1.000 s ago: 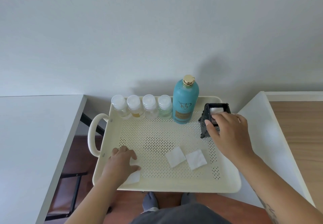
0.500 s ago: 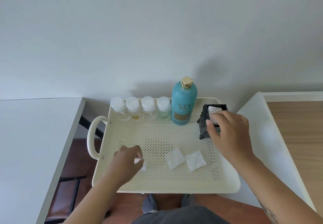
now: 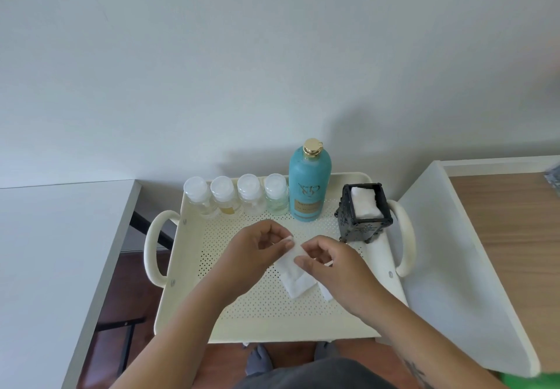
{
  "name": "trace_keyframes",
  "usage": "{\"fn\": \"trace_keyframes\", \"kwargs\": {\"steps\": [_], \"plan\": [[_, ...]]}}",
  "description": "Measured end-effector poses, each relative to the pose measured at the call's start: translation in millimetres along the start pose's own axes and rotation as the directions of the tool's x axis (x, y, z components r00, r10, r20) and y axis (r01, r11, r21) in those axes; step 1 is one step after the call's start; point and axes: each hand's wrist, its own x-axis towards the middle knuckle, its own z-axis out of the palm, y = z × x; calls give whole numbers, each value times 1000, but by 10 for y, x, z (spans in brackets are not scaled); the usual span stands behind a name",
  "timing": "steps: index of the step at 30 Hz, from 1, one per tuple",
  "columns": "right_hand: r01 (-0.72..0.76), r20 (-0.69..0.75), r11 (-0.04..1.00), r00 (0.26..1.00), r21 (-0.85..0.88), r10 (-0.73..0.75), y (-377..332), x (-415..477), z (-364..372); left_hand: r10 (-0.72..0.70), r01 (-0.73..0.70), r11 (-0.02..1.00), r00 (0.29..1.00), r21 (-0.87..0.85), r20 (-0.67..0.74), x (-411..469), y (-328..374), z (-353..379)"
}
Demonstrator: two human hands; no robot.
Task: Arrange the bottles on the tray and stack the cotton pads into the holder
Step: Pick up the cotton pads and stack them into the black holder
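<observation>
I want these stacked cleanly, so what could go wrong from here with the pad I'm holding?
The white square cotton pad, pinched between left hand and right hand, could slip. Pressing it into the black ornate holder, on small feet beside the tall teal bottle, might tip either.

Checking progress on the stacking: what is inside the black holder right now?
White cotton pads show at the open top of the black holder, stacked near its rim. How many lie beneath is hidden by its dark walls.

Soft even daylight, faint wall shadows, wide-angle edge bending, slight blur
</observation>
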Motion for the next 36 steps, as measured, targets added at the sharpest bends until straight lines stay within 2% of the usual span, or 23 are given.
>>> {"fn": "trace_keyframes", "kwargs": {"steps": [3,6,9,11,15,20,22,27,32,36], "plan": [[12,-11,997,1000,80,-11,8,16,-52,-5,7,998,1000,-59,20,17,7,11],[35,-78,997,996,71,-30,6,54,-177,-32,31,998,999,-50,-19,4,-70,-44],[60,-227,998,972,9,-56,-4,134,-333,-62,83,985,988,150,-138,-15,-232,-160],[79,-360,997,930,-3,-75,-29,185,-445,-67,127,945,977,300,-204,-44,-372,-251],[61,-543,989,830,-135,-126,-10,250,-668,-85,217,802,964,557,-253,-147,-721,-415],[-32,-595,953,787,-303,-163,78,354,-788,-249,340,547,939,765,-239,-260,-1053,-522],[-76,-609,929,773,-362,-175,136,387,-803,-267,343,492,934,800,-237,-293,-1127,-516],[-154,-632,874,749,-460,-201,225,424,-794,-196,339,466,940,817,-279,-315,-1174,-503],[-188,-622,780,722,-597,-302,231,392,-749,-231,356,506,934,786,-274,-262,-1173,-527],[-82,-549,713,701,-697,-456,237,341,-656,-246,362,539,931,761,-268,-232,-1144,-557]]}}
